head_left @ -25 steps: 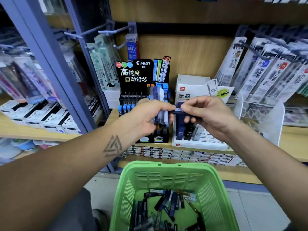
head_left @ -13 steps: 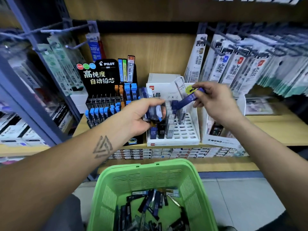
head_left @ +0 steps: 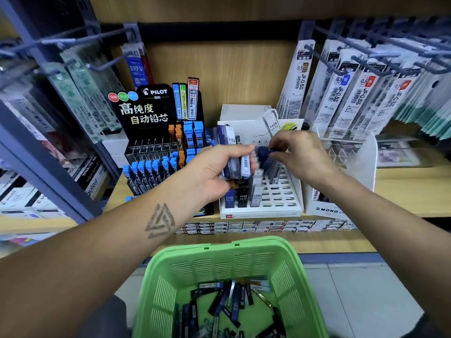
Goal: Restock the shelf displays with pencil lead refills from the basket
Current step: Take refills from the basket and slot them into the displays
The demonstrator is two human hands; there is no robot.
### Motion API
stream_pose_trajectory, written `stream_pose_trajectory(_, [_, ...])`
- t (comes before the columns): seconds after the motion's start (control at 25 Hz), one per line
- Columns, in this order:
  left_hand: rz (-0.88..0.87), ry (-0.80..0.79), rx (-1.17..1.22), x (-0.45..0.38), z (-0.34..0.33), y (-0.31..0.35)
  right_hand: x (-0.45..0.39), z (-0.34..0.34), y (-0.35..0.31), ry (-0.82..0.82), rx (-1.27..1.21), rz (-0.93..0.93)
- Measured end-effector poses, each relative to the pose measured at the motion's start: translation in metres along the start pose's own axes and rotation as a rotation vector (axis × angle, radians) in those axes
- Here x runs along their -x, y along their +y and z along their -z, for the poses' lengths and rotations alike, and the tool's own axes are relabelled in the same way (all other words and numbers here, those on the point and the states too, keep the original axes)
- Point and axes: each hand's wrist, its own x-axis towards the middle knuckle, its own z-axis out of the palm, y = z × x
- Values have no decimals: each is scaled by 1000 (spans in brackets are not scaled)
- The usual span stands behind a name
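Right hand (head_left: pixel 301 158) has dropped from beside the white display's backboard to its upper slots, fingers pinching a dark blue refill case (head_left: pixel 264 154) there. Left hand (head_left: pixel 214 175) grips a bundle of refill cases (head_left: pixel 234 159) just left of the white display rack (head_left: pixel 280 198) on the shelf; green basket (head_left: pixel 219 264) below holds more

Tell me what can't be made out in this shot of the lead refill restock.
Head view:
- Right hand: its fingers hide most of the dark blue refill case.
- Left hand: bundle of refill cases, count unclear.
- Green basket: bottom cut off by the frame.
- Hanging packets at left: blurred, print unreadable.
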Motion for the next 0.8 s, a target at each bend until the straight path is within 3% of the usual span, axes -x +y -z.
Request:
stream_pose_trajectory(0.6, [47,-16,36,-7,2,1,-13,-5,-1,-38,123,-18])
stream_pose_trajectory(0.8, [39,-29,-5,-4,7,1,-10,-15,0,-70,301,134])
